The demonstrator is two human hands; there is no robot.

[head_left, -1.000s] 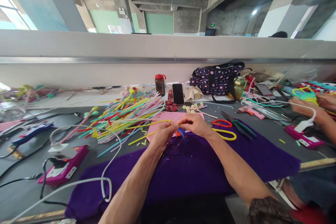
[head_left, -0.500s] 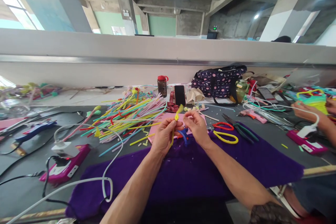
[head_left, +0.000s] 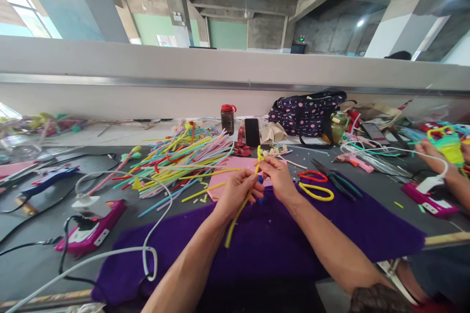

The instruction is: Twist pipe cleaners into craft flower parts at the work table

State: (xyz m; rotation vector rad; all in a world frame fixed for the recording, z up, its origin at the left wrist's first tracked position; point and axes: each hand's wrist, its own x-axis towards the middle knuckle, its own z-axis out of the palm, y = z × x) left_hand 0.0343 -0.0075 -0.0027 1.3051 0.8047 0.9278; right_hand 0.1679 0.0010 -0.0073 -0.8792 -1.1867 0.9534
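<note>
My left hand (head_left: pixel 240 188) pinches a yellow pipe cleaner (head_left: pixel 235 225), whose long tail hangs down below my fingers. At the upper end of it, my right hand (head_left: pixel 275 173) holds a small twisted yellow part between thumb and fingers. A blue piece (head_left: pixel 261 190) shows between the hands, mostly hidden, and I cannot tell what it is. Under the hands lie a pink sheet (head_left: pixel 229 166) and a purple cloth (head_left: pixel 271 254). Scissors with red and yellow handles (head_left: pixel 317 191) rest to the right, beside pliers with dark green handles (head_left: pixel 343 186).
A heap of coloured pipe cleaners (head_left: pixel 176 168) lies left of the hands. Behind are a dark bottle (head_left: pixel 227 122), a phone (head_left: pixel 251 132) and a patterned bag (head_left: pixel 306 117). Pink power strips (head_left: pixel 91 230) and cords lie left and right. Another person's hand (head_left: pixel 433 154) is at the far right.
My right hand has moved left and closed on the upper yellow part. My left hand has shifted lower on the pipe cleaner, and the yellow tail now hangs out to the lower left.
</note>
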